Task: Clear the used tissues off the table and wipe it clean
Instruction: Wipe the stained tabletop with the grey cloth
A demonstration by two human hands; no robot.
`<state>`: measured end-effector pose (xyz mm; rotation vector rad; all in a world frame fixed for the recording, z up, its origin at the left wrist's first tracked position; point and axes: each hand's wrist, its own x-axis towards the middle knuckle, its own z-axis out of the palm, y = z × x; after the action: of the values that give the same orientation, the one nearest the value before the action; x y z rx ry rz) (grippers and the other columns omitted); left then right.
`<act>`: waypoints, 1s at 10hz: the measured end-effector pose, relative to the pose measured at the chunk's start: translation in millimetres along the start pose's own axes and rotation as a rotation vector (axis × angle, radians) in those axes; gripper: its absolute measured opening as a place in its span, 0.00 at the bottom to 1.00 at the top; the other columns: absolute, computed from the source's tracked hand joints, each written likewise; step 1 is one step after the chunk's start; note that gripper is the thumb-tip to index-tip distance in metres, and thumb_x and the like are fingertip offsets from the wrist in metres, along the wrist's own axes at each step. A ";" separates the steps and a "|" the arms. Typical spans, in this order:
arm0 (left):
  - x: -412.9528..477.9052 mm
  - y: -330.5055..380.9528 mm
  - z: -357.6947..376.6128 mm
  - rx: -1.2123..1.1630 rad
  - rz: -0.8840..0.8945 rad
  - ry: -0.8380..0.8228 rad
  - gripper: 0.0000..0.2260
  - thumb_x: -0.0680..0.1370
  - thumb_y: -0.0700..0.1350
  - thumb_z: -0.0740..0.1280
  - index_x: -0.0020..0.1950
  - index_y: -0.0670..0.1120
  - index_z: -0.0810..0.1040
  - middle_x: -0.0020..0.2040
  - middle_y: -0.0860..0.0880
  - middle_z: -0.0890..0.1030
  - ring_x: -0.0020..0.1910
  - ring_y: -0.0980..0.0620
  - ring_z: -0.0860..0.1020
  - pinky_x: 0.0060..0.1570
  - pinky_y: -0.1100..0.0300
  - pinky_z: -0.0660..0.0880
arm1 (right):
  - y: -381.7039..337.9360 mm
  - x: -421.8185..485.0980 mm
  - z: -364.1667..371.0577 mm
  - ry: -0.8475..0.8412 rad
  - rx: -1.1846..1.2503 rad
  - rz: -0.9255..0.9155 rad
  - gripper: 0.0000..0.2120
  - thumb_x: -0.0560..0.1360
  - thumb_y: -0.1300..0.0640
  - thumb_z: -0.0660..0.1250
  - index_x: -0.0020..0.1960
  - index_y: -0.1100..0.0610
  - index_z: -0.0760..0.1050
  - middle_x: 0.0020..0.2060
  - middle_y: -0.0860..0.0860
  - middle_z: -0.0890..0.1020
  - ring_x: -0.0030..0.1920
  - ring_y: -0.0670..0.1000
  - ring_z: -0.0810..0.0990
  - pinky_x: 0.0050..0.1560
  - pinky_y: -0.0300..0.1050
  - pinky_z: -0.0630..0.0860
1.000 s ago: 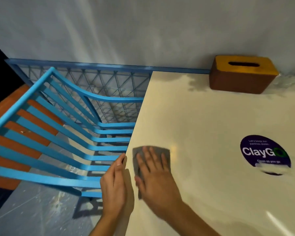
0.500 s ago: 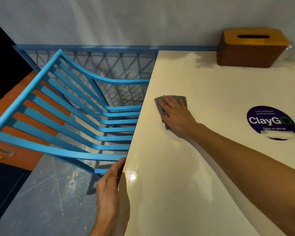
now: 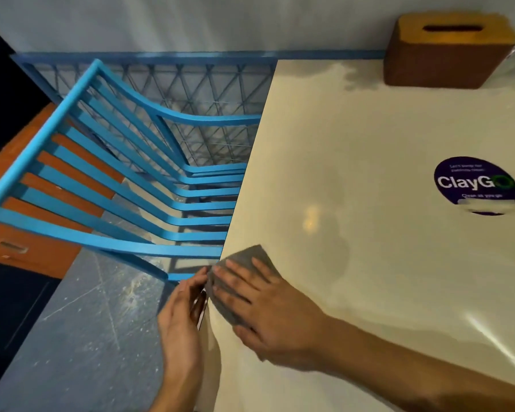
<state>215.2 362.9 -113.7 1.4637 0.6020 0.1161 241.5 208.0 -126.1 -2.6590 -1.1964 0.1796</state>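
Note:
A grey cloth (image 3: 250, 260) lies flat on the cream table (image 3: 369, 263), right at its left edge. My right hand (image 3: 268, 307) presses down on the cloth with straight, spread fingers. My left hand (image 3: 182, 322) is held against the table's left edge just below the cloth, fingers straight and cupped alongside the rim. No tissues show on the visible part of the table.
A brown tissue box (image 3: 449, 52) with a yellow top stands at the table's far right corner by the wall. A purple round ClayGo sticker (image 3: 476, 185) is on the tabletop. A blue slatted chair (image 3: 125, 179) stands close to the table's left edge.
My right hand has dragged the cloth back from the far part of the table to the left edge, next to my left hand.

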 end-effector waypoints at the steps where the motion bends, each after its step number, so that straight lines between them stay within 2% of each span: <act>1: -4.8 1.8 -4.6 0.031 0.000 0.016 0.17 0.85 0.46 0.52 0.56 0.48 0.81 0.55 0.53 0.84 0.56 0.56 0.81 0.55 0.63 0.77 | -23.1 -31.8 8.2 0.000 -0.050 -0.076 0.29 0.79 0.44 0.52 0.78 0.53 0.56 0.78 0.54 0.57 0.78 0.55 0.52 0.77 0.60 0.50; 2: -10.7 1.4 -8.9 0.162 0.040 -0.017 0.17 0.84 0.39 0.53 0.55 0.52 0.81 0.51 0.58 0.84 0.54 0.61 0.81 0.51 0.69 0.77 | -35.0 -57.5 27.1 -0.012 -0.239 -0.166 0.25 0.81 0.43 0.51 0.77 0.50 0.59 0.77 0.53 0.60 0.78 0.56 0.56 0.74 0.58 0.54; 3: -20.1 2.2 -9.7 0.175 0.071 -0.064 0.16 0.83 0.37 0.55 0.57 0.49 0.81 0.51 0.59 0.84 0.52 0.64 0.80 0.51 0.68 0.76 | -37.6 -79.3 52.3 -0.064 -0.475 -0.227 0.23 0.84 0.48 0.48 0.78 0.50 0.53 0.78 0.54 0.54 0.78 0.60 0.49 0.76 0.58 0.50; 4: -26.6 2.1 -6.1 0.197 0.143 -0.132 0.13 0.82 0.39 0.58 0.62 0.44 0.79 0.58 0.59 0.81 0.56 0.68 0.77 0.53 0.72 0.74 | -29.0 -97.6 50.7 -0.207 -0.565 -0.208 0.23 0.84 0.47 0.44 0.78 0.49 0.52 0.77 0.46 0.57 0.78 0.51 0.53 0.77 0.49 0.52; 5: -29.5 -4.8 -4.3 0.363 0.307 -0.239 0.14 0.81 0.47 0.62 0.66 0.50 0.77 0.64 0.63 0.77 0.64 0.68 0.72 0.57 0.73 0.70 | -28.5 -112.7 20.7 -0.318 -0.342 -0.142 0.18 0.84 0.41 0.44 0.71 0.43 0.60 0.71 0.31 0.65 0.74 0.38 0.60 0.73 0.39 0.59; 6: -30.0 -9.5 -3.2 0.522 0.433 -0.313 0.18 0.78 0.54 0.59 0.68 0.56 0.75 0.68 0.65 0.73 0.70 0.64 0.68 0.64 0.62 0.65 | -15.8 -112.8 5.9 -0.345 -0.272 -0.176 0.18 0.84 0.42 0.44 0.71 0.43 0.59 0.72 0.30 0.62 0.75 0.37 0.56 0.73 0.38 0.59; 7: -28.0 -10.6 0.2 0.603 0.497 -0.364 0.18 0.79 0.55 0.57 0.69 0.59 0.73 0.69 0.65 0.72 0.71 0.61 0.68 0.65 0.59 0.64 | 5.2 -105.3 -6.3 -0.352 -0.304 -0.256 0.23 0.84 0.41 0.46 0.77 0.46 0.54 0.78 0.43 0.56 0.78 0.46 0.49 0.77 0.48 0.53; 8: -22.2 -13.2 4.0 0.651 0.503 -0.376 0.18 0.80 0.56 0.56 0.69 0.61 0.72 0.70 0.67 0.70 0.72 0.62 0.66 0.66 0.57 0.63 | 21.5 -108.0 -7.8 -0.224 -0.327 -0.380 0.28 0.83 0.42 0.45 0.80 0.50 0.46 0.80 0.51 0.46 0.79 0.52 0.40 0.78 0.54 0.47; 9: -16.2 -14.2 9.5 0.668 0.505 -0.383 0.18 0.80 0.56 0.56 0.70 0.61 0.71 0.71 0.68 0.68 0.72 0.64 0.64 0.67 0.57 0.62 | 36.0 -101.3 -20.4 -0.223 -0.227 -0.364 0.28 0.83 0.42 0.45 0.80 0.49 0.44 0.80 0.50 0.46 0.79 0.51 0.39 0.77 0.54 0.43; 10: -7.7 -12.2 18.7 0.678 0.519 -0.404 0.19 0.81 0.55 0.55 0.71 0.60 0.70 0.71 0.67 0.68 0.73 0.64 0.63 0.68 0.56 0.62 | 48.4 -95.9 -22.5 -0.196 -0.208 -0.347 0.28 0.83 0.42 0.47 0.80 0.49 0.46 0.80 0.50 0.47 0.79 0.50 0.39 0.77 0.54 0.40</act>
<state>213.6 341.3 -123.2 2.2062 -0.1068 0.0137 217.5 101.5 -114.3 -2.5927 -1.8066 0.2743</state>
